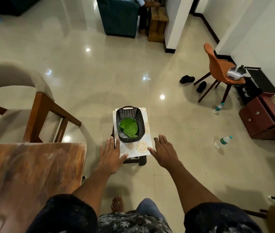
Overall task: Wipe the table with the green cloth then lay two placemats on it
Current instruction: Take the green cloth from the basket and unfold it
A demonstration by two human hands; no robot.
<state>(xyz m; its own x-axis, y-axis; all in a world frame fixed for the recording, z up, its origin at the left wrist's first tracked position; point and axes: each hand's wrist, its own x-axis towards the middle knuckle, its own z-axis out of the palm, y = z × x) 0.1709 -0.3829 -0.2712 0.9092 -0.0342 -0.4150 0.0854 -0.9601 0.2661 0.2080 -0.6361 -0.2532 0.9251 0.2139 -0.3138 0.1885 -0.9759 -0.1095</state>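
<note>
The green cloth (128, 126) lies crumpled inside a black slotted basket (140, 121). The basket stands on white placemats with gold flower prints (139, 147), stacked on a small dark stool (141, 161). My left hand (110, 153) is spread flat, its thumb touching the placemats' near left corner. My right hand (163, 151) is spread too, thumb touching the near right corner. Neither hand holds anything. The wooden table (29, 179) fills the lower left.
A beige padded chair (15, 91) stands behind the table. An orange chair (217, 69) with a white device, black shoes (186, 79), two water bottles (224, 140) and a maroon drawer cabinet (264, 115) are to the right. Open tiled floor surrounds the stool.
</note>
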